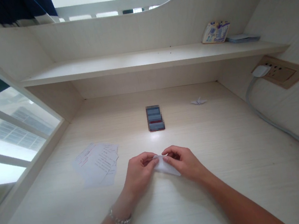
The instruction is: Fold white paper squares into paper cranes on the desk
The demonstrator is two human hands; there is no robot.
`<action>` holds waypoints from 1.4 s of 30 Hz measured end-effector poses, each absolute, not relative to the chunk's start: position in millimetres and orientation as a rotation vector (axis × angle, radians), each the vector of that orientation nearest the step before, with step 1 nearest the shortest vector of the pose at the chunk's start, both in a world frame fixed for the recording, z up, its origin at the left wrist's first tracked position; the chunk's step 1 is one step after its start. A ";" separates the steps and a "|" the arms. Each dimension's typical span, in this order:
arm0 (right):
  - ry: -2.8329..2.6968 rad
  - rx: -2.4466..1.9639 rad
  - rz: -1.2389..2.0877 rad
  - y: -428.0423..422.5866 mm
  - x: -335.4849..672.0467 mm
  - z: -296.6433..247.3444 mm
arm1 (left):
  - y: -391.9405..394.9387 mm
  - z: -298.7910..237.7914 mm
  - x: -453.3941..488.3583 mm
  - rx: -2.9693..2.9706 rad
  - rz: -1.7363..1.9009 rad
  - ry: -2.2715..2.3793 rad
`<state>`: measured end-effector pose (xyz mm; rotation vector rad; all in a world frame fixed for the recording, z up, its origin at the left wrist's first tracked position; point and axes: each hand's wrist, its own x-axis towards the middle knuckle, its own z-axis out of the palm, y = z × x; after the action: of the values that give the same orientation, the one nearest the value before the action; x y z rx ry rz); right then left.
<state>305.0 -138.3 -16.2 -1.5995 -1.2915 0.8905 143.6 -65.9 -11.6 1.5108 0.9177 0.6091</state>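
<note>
A small folded piece of white paper (166,166) is held between my two hands near the middle of the desk. My left hand (143,169) pinches its upper left edge between thumb and fingers. On the other side, my right hand (183,162) grips the top right part, the thumb lying on the paper's face. The sheet's lower right corner points toward me. Behind my hands lies a dark phone (155,118), its screen blurred out. A folded white paper crane (198,101) rests farther back on the right.
Several sheets with handwriting (98,163) lie overlapping at the left. A shelf (131,60) spans the back, carrying a colourful packet (216,31) and a flat stack (243,38). From a wall socket (284,70) at right, a plugged-in cable (276,125) runs down along the side.
</note>
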 end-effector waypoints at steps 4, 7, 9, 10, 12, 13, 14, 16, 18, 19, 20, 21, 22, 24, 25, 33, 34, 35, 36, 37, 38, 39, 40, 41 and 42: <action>-1.305 -1.583 0.871 -138.9 299.9 -15.0 | -70.3 -8.8 146.5 1.491 0.603 0.878; -1.175 -1.575 0.866 -138.6 298.3 -17.5 | -69.0 -11.4 147.5 1.367 0.605 0.856; -1.096 -1.556 0.891 -137.9 298.2 -20.5 | -67.2 -13.6 147.5 1.308 0.619 0.875; -1.066 -1.544 0.909 -137.4 298.4 -22.0 | -66.4 -14.4 147.4 1.289 0.636 0.891; -1.024 -1.513 0.957 -136.1 299.0 -24.6 | -65.5 -15.5 147.3 1.260 0.678 0.919; -1.009 -1.496 0.984 -135.5 299.5 -25.5 | -65.3 -15.7 147.2 1.252 0.690 0.926; -0.998 -1.480 1.009 -135.0 300.1 -26.0 | -65.4 -15.7 147.2 1.248 0.697 0.931; -0.991 -1.457 1.051 -134.2 301.3 -26.1 | -65.7 -15.5 147.0 1.252 0.690 0.929; -0.987 -1.441 1.082 -134.1 302.1 -25.0 | -66.2 -15.1 146.7 1.270 0.661 0.920; -0.986 -1.437 1.093 -134.2 302.3 -24.3 | -66.5 -14.9 146.7 1.282 0.644 0.915; -0.988 -1.436 1.100 -134.5 302.1 -23.5 | -66.8 -14.9 146.6 1.296 0.628 0.912; -0.992 -1.440 1.098 -134.8 301.9 -22.8 | -67.0 -14.9 146.6 1.308 0.614 0.911; -0.999 -1.448 1.091 -135.2 301.4 -22.3 | -67.3 -14.9 146.6 1.315 0.602 0.909; -1.014 -1.473 1.067 -135.8 300.3 -21.7 | -67.7 -15.2 146.6 1.309 0.585 0.896; -1.014 -1.486 1.054 -135.9 299.7 -21.6 | -67.8 -15.4 146.6 1.301 0.578 0.884; -0.944 -1.517 0.991 -132.7 296.6 -24.2 | -67.1 -17.3 150.3 1.312 0.659 0.874; -0.926 -1.509 0.981 -132.2 296.8 -24.9 | -67.4 -17.8 151.3 1.283 0.646 0.884; -0.906 -1.501 0.970 -131.7 297.1 -25.7 | -67.8 -18.5 152.2 1.253 0.625 0.889; -0.888 -1.495 0.959 -131.2 297.4 -26.5 | -68.3 -19.2 153.1 1.225 0.599 0.887; -0.871 -1.489 0.952 -130.8 297.6 -27.2 | -68.9 -20.1 154.0 1.203 0.574 0.881; -0.856 -1.483 0.949 -130.3 297.8 -27.9 | -69.3 -21.1 154.8 1.187 0.555 0.873; -0.841 -1.477 0.952 -129.9 297.7 -28.4 | -69.7 -22.2 155.3 1.178 0.543 0.867; -0.827 -1.471 0.960 -129.4 297.6 -28.8 | -70.0 -23.3 155.7 1.176 0.540 0.868; -0.814 -1.465 0.971 -128.9 297.4 -29.2 | -70.1 -24.5 155.9 1.179 0.543 0.876; -0.798 -1.458 0.980 -128.4 297.2 -29.6 | -70.0 -25.6 155.8 1.190 0.551 0.886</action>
<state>297.2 -128.4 -29.6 -1.4584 -0.7983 0.9800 155.8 -70.0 -25.6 1.1905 0.8863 0.5510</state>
